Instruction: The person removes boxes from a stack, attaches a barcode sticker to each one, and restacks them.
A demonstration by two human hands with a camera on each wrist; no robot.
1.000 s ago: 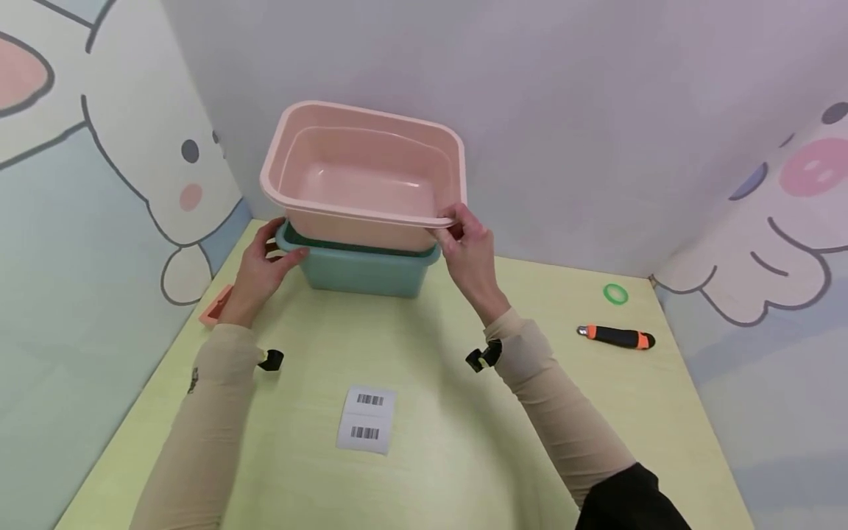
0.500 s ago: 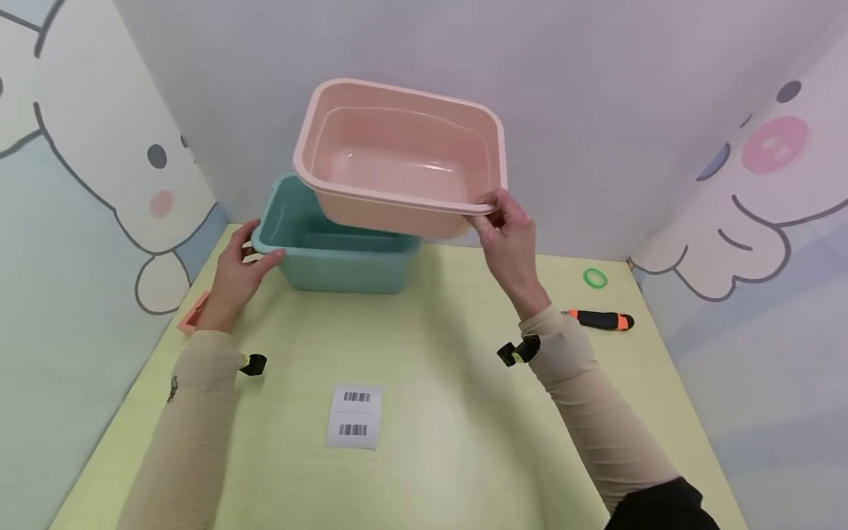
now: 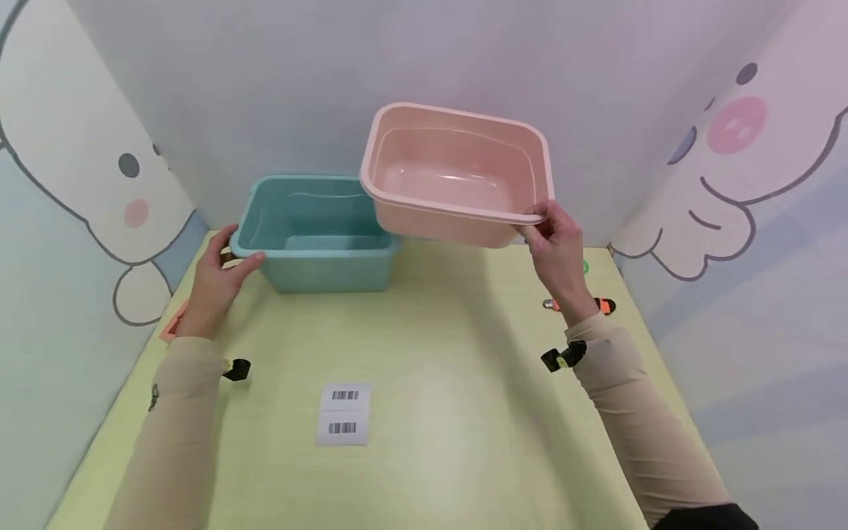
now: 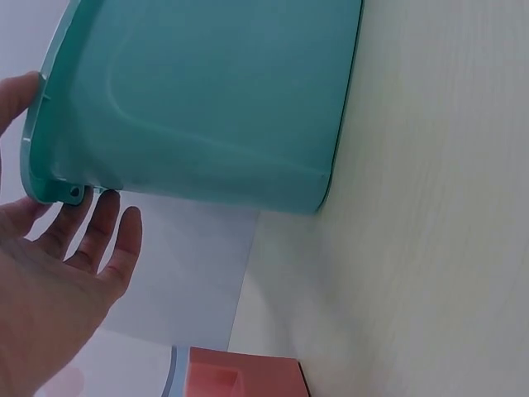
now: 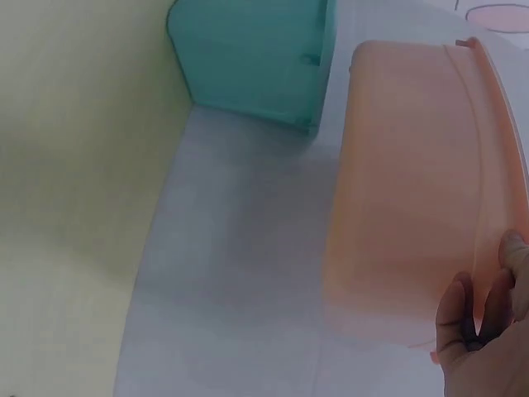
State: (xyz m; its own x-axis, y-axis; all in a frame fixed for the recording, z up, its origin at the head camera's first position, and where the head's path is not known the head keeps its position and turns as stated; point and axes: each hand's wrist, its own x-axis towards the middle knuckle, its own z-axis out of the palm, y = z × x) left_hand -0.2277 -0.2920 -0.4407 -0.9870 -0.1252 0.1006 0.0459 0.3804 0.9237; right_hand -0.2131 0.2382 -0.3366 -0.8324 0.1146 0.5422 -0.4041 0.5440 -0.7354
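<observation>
A teal plastic basin [image 3: 324, 272] stands on the table against the back wall. My left hand [image 3: 213, 285] grips its left rim, with the thumb at the front corner and the fingers under the lip, as the left wrist view shows. Raised off the table to the right is a pink basin [image 3: 440, 221], tilted a little with its inside facing me. My right hand [image 3: 559, 254] pinches its front right corner by the rim. Nothing lies inside either basin. In the right wrist view, the pink basin's wall [image 5: 405, 190] hangs apart from the teal one [image 5: 248, 54].
A white sheet with two barcodes [image 3: 344, 414] lies near the table's middle. Behind the right wrist are a black-and-orange handled tool [image 3: 606, 306] and a green ring [image 3: 586, 266], both partly hidden. An orange box [image 3: 172, 324] sits by the left edge. Walls enclose three sides.
My right hand has carried the pink basin up off the teal one and to the right. The teal basin, with my left hand at its rim, stays put as the view turns.
</observation>
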